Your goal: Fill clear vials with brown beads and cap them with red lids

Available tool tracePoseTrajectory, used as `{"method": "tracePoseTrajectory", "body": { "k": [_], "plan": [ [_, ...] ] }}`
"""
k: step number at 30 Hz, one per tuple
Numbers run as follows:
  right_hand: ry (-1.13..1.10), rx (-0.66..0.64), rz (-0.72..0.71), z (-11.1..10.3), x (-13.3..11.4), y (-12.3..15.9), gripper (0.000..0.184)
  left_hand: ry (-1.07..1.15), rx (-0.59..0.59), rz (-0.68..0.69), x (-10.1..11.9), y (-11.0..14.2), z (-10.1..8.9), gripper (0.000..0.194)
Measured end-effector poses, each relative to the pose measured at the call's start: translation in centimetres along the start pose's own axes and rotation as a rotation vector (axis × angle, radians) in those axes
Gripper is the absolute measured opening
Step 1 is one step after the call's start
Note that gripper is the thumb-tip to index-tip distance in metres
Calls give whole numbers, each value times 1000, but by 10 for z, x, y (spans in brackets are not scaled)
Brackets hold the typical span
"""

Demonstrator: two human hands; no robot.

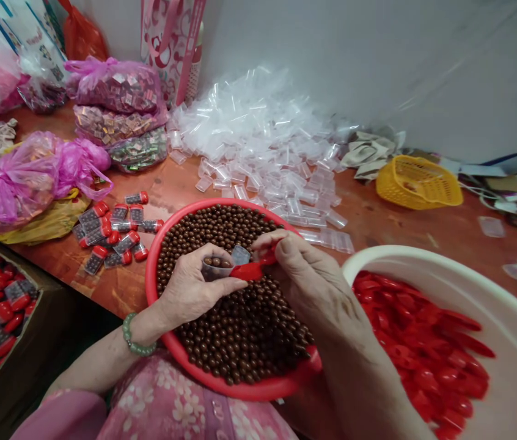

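Note:
Over a red basin (153, 287) of brown chocolate-like balls (235, 336), my left hand (189, 284) is closed round a small clear plastic container (211, 273). Several brown balls show inside its mouth. Close to that mouth, a red plastic cap (249, 271) spans the gap between my hands, and my left thumb lies along it. My right hand (308, 275) pinches the far end of the red cap, where the fingers partly hide it. Another clear container (241, 255) shows just behind the cap; whether a hand holds it, I cannot tell.
A white basin (391, 253) of red caps (423, 348) stands right. Clear containers (263, 134) are heaped at the back, near a yellow basket (418, 183). Filled, red-capped containers (112, 232) lie left, beside a cardboard box (45, 305) of more. Pink bags (116, 85) stand behind.

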State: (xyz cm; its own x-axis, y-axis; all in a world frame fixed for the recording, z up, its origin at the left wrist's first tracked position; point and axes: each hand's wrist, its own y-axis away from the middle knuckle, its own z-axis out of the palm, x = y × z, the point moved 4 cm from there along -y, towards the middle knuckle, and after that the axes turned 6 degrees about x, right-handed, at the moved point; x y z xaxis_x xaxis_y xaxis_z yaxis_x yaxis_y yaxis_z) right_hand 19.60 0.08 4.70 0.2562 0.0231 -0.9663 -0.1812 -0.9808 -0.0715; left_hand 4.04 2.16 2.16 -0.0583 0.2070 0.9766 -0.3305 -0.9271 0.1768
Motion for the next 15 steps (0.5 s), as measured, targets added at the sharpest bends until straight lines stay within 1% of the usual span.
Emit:
{"method": "tracePoseTrajectory", "body": {
  "k": [2, 5, 8, 10, 12, 15],
  "plan": [
    [156, -56, -58, -5, -8, -1, 34, -11, -23, -13, -2, 0, 0, 26],
    [283, -97, -220, -7, -18, 0, 29, 41, -56, -45, -6, 0, 1, 29],
    [314, -52, -305, -6, -19, 6, 26, 109, -83, -50, -7, -1, 2, 31],
    [327, -25, -347, -2, -18, 11, 25, 117, -79, -31, -6, -2, 2, 32],
    [348, -39, -401, 4, -17, 16, 26, 116, -70, -8, -4, -3, 1, 34],
    [402, -100, -465, 12, -18, 24, 33, 133, -82, -9, -4, -4, 0, 34]
  ]
}}
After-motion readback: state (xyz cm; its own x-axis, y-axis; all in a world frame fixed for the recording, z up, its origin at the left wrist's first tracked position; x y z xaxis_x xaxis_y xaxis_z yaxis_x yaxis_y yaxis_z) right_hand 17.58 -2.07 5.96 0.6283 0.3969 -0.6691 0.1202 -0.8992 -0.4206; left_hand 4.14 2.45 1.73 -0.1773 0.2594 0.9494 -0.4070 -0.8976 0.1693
